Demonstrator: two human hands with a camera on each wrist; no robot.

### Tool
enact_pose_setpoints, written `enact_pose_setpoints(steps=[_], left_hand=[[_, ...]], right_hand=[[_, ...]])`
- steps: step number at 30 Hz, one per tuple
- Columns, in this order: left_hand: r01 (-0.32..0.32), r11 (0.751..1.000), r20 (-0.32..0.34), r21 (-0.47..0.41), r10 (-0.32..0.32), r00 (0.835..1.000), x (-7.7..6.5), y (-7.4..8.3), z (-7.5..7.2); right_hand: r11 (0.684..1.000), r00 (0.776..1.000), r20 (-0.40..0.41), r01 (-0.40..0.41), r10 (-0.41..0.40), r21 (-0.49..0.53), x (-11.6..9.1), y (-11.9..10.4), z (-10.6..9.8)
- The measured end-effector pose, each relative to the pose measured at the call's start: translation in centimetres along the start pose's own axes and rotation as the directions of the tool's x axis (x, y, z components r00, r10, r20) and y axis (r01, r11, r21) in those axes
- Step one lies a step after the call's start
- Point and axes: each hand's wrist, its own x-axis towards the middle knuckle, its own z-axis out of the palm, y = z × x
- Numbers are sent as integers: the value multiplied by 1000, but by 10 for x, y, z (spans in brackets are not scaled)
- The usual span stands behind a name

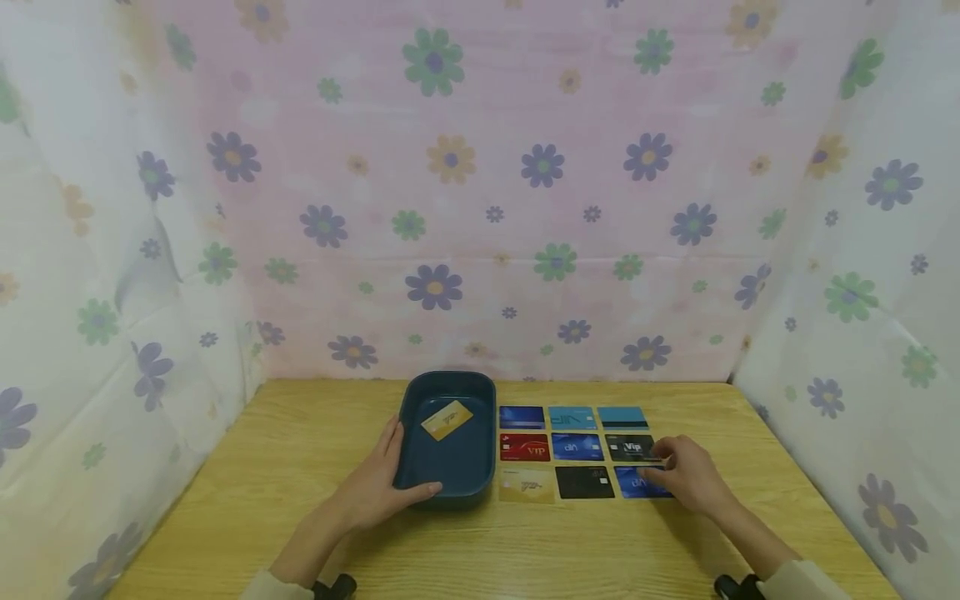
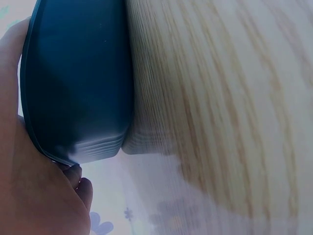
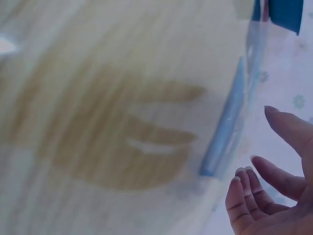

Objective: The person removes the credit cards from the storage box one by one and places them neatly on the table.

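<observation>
A dark teal plastic bin (image 1: 447,497) stands on the table, with a gold card (image 1: 447,420) lying inside it. My left hand (image 1: 380,477) grips the bin's left side, thumb at the near rim and fingers along the outer wall. Over a blue VIP card (image 1: 633,482) at the near right of the card rows hovers my right hand (image 1: 692,475). Its thumb and fingers are apart, with nothing held between them, as the right wrist view (image 3: 274,191) also shows. Just beyond that hand lies a black Vip card (image 1: 632,448).
Beside the bin, cards lie in three rows: dark blue (image 1: 522,417), light blue (image 1: 572,417) and striped blue (image 1: 622,417) at the back; red (image 1: 524,447) and blue (image 1: 577,447) in the middle; gold (image 1: 527,485) and black (image 1: 585,482) in front. Flowered cloth (image 1: 495,167) surrounds the wooden table (image 1: 487,558).
</observation>
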Motion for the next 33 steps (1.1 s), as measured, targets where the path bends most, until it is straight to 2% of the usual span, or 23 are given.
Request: enact_pose_setpoints(steps=[11,20,33], left_hand=[[14,1000,-13,5,-14,1000,0,0,2],[17,1000,-13,17,-17,1000,0,1,0],[28,999,-6,15,-28,1000,-1,4,-1]], right_hand=[[990,992,-69,109,-103,86,3,-37,3],[969,982,-53,186,-180,160,12,-61,12],[944,975,-31,222,-221,242,25,-103,44]])
